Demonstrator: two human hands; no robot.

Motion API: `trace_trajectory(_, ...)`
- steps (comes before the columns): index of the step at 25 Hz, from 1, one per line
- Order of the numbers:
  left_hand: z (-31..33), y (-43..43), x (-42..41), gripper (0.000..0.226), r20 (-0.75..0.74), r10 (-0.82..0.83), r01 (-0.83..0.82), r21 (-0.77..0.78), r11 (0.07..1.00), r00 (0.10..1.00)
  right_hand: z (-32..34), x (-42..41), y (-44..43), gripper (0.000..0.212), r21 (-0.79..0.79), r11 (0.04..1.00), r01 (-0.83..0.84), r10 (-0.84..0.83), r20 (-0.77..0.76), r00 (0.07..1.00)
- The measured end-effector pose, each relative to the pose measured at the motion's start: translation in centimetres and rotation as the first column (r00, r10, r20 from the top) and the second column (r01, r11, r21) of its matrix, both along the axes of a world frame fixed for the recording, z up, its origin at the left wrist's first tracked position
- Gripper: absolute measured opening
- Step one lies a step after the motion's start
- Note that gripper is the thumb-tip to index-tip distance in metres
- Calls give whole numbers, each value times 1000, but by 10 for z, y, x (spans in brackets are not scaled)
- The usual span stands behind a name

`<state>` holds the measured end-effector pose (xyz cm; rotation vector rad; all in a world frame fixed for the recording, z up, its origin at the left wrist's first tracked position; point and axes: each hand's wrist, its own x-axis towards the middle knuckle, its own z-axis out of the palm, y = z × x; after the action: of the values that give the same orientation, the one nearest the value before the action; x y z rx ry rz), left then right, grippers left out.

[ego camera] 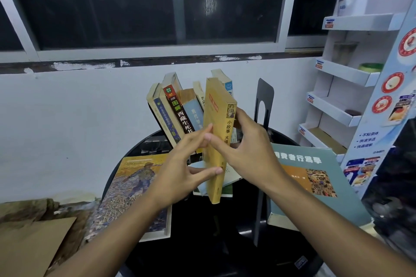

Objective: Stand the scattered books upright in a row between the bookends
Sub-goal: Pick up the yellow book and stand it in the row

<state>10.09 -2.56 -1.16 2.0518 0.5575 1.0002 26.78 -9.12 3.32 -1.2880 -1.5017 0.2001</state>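
You gripped the worn yellow paperback [212,110] upright above the round black tabletop [202,243]. Your right hand [247,146] curled round its spine, and your left hand [177,164] pressed straight fingers flat on the cover. The spine read 小故事 大, the rest hidden under your thumb. Behind, leaning paperbacks [177,110] stood near a thin black metal bookend [263,96].

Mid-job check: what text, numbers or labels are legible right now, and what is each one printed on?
"小故事 大道": spine of the yellow paperback book; the rest is behind the right hand.
"02", "图解 西藏生死书": dark-spined book in the row.
"費者行為學": flat large teal book; first character hidden.
"SIMON", "SCHU": flat painted-cover book; the rest unclear.
Too blurred: pale blue book spine, white cardboard display stand.
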Motion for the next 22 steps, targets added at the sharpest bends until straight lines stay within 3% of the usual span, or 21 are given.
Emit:
trace_trajectory(4,-9,-10,14,91,37,115,-117,57,991,993,2,-4,-1,32,58,994,88,-87,-35,996)
trace_trajectory(10,-14,-20,30,90,98,153,-159,66,985,983,-1,-1,3,23,72,979,188,-183,-71,980)
trace_trajectory(22,-1,-5,33,82,20,165,-167,126,978,986,11,18,0,16,119,949,292,-287,-60,956)
